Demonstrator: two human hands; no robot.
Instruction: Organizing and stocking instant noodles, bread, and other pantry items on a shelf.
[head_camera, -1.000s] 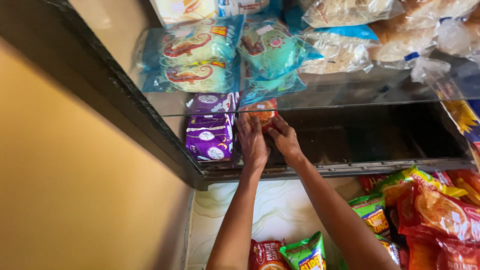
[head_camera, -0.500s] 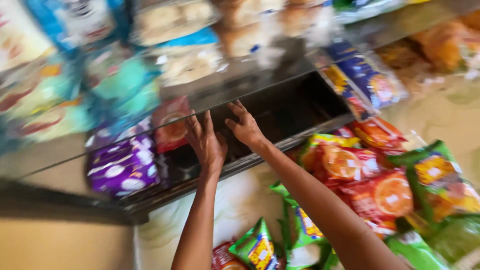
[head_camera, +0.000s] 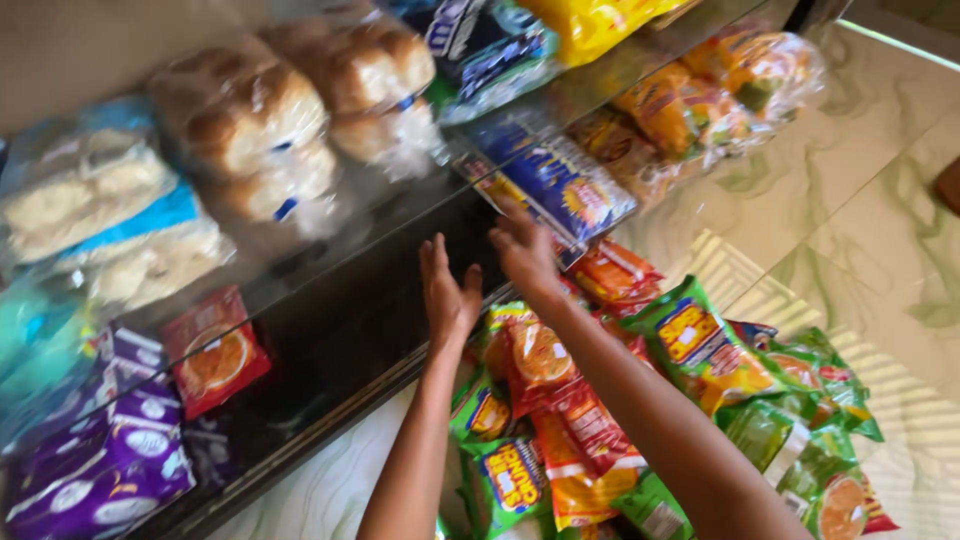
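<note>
My left hand (head_camera: 447, 295) is stretched out flat with its fingers apart and nothing in it, hovering over the front edge of the dark lower shelf (head_camera: 340, 330). My right hand (head_camera: 523, 250) is also open and empty, its fingertips close to a blue snack packet (head_camera: 560, 185) at the right end of that shelf. A red packet with an orange picture (head_camera: 210, 355) stands alone on the shelf to the left of my hands. Purple packets (head_camera: 95, 470) are stacked at the far left.
Bagged bread rolls (head_camera: 290, 100) and white bagged goods (head_camera: 90, 215) lie on the glass shelf above. A heap of red, orange and green snack packets (head_camera: 640, 400) covers the marbled floor (head_camera: 860, 190) under my right arm. Orange snack bags (head_camera: 720, 95) sit at the top right.
Both hands have let go of the red packet and drawn away to the right along the shelf. The view has swung right, so the packet now stands well left of them.
</note>
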